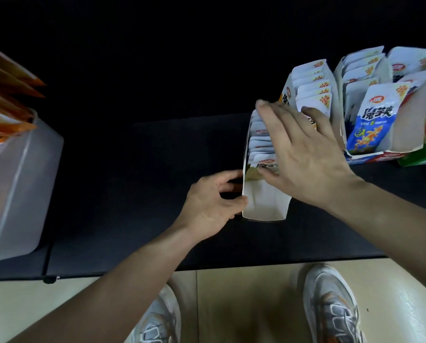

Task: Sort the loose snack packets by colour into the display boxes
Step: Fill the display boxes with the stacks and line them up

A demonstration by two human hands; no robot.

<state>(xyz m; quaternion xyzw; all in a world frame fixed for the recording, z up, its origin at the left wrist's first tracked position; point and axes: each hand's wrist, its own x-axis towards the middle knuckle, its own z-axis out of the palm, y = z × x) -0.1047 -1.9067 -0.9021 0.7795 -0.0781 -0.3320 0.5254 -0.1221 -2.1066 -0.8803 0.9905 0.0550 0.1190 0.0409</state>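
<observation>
The white display box (263, 206) stands near the front edge of the black bench (145, 169), right of the middle, with bare room to its left and more boxes (370, 100) close behind it at the right edge. The left hand (209, 201) grips the box's left wall with curled fingers, and the right hand (303, 149) lies spread flat on the snack packets (259, 142) standing inside. A clear tub (21, 181) of orange packets (6, 95) sits at the left edge, above a tan floor (231, 305) and two shoes (330, 305).

Plain white cardboard display box (263, 206) on a black tabletop (132, 169). Right of it, a blue-and-white snack packet (370, 125) with orange squiggles; far left, orange packets (6, 95) in a frosted white tub (21, 181).
</observation>
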